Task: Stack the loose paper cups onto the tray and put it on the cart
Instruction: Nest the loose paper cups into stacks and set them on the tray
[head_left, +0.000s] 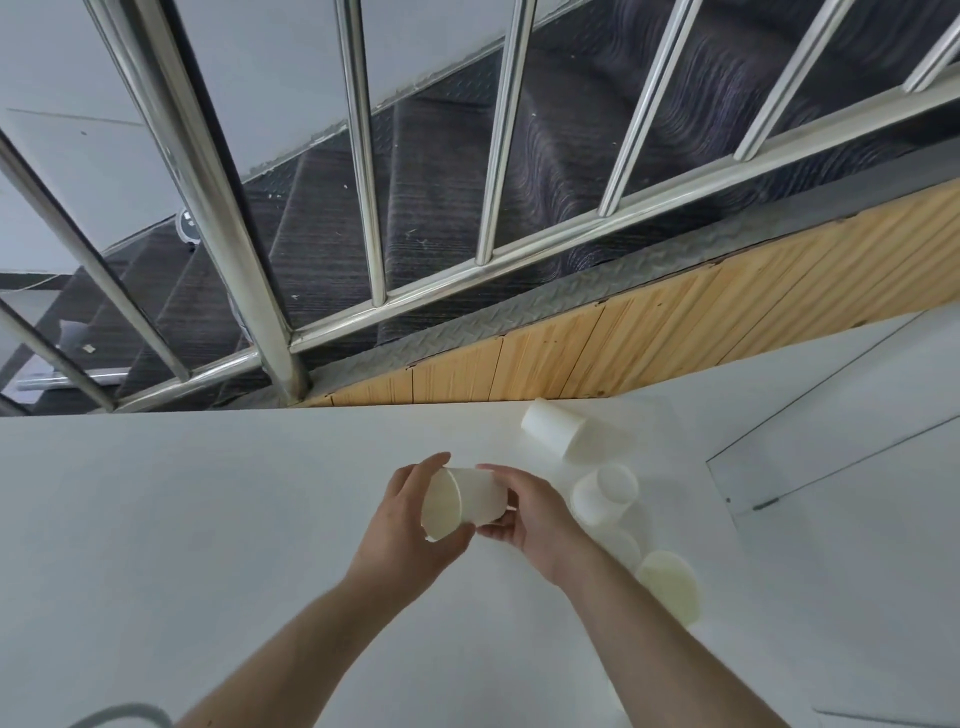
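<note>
Both hands, left hand (415, 512) and right hand (524, 512), hold a paper cup (462, 501) above the desk (208, 519), apparently mid-stacking; loose cups (605, 493) need gathering next.

Two bare forearms, no sleeves, left hand (415, 525), right hand (524, 512), no jewellery

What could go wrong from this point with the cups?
The cup lying on its side sits at the table's far edge and may roll off. The held cup is squeezed between the left hand and right hand, so it may crumple. No tray is visible.
</note>
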